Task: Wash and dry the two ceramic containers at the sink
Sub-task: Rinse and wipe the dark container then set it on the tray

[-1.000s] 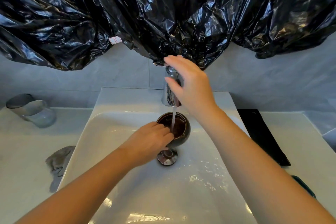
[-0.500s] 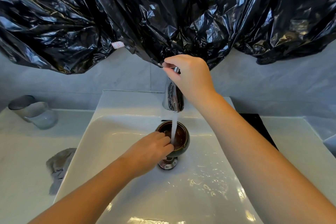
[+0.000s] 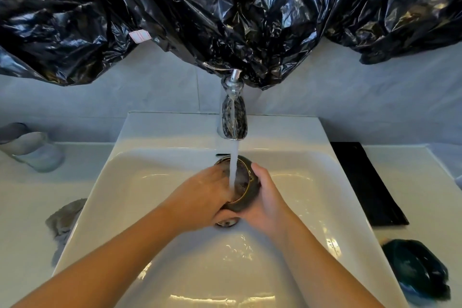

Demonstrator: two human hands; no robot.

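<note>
I hold the dark pot (image 3: 251, 194) under the tap (image 3: 233, 117) so the stream (image 3: 233, 165) fills it above the sink (image 3: 150, 182); my right hand (image 3: 266, 199) wraps its side, my left hand (image 3: 203, 197) hooks over the rim to rub inside

Both bare forearms come up from the near edge of the sink (image 3: 155, 132) and meet over its middle. The left hand (image 3: 207, 197) grips the dark container (image 3: 247, 197) from the left, with blurred fingers reaching over the rim and the thumb below. The right hand (image 3: 266, 205) cups the container's right side, its thumb laid against the rim.
</note>
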